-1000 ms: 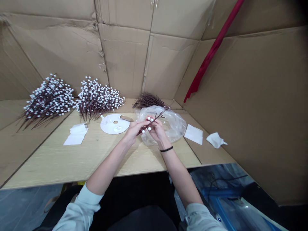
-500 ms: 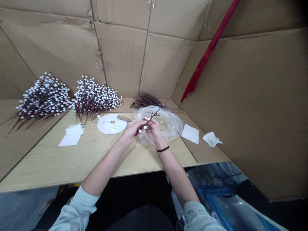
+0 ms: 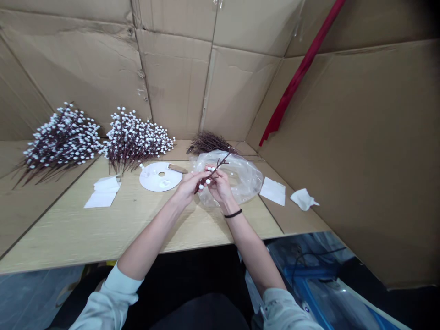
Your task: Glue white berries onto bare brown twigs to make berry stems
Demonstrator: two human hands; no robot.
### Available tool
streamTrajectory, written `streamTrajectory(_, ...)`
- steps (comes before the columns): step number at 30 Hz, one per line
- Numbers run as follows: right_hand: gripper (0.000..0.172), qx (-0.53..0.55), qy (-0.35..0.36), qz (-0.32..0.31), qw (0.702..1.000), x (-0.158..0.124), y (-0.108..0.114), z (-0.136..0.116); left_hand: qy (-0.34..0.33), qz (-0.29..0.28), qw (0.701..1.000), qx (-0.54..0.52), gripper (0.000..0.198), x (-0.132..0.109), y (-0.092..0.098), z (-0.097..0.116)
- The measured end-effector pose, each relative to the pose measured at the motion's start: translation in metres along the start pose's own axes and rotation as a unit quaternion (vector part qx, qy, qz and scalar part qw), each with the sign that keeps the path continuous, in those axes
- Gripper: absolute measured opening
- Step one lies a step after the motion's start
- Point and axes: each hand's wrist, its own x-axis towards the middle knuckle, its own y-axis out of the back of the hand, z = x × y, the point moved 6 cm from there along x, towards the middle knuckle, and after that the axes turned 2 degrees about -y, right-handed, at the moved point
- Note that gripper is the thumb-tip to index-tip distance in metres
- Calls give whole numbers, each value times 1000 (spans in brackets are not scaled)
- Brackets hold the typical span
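Note:
My left hand [image 3: 187, 190] and my right hand [image 3: 220, 187] hold a thin dark twig with white buds [image 3: 210, 178] between them, above a clear plastic bag [image 3: 244, 178]. The fingers of both hands pinch the twig, hiding part of it. To the left of my left hand lies a white disc with a central hole [image 3: 160, 176], and a small tan piece [image 3: 178, 168] rests at its upper edge. Two large piles of budded branches [image 3: 62, 142] [image 3: 134, 143] lie further left, and a bundle of bare dark twigs [image 3: 209, 144] lies behind the bag.
Cardboard sheets [image 3: 172, 68] line the back and right of the wooden table [image 3: 79, 229], with a red strip [image 3: 299, 75] on the right. White paper sheets [image 3: 103, 192] [image 3: 273, 191] and a crumpled tissue [image 3: 302, 199] lie on the table. A blue-edged object [image 3: 309, 279] sits below its front edge.
My hands have drawn closer together around the twig, and its tip now points more steeply upward. The whole view has shifted slightly.

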Motion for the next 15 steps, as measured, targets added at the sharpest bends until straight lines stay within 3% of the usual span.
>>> streamTrajectory(15,12,-17,7,-8,1000,-2,-1,-4,-5,-12,1000,2,20,-1,-2,0)
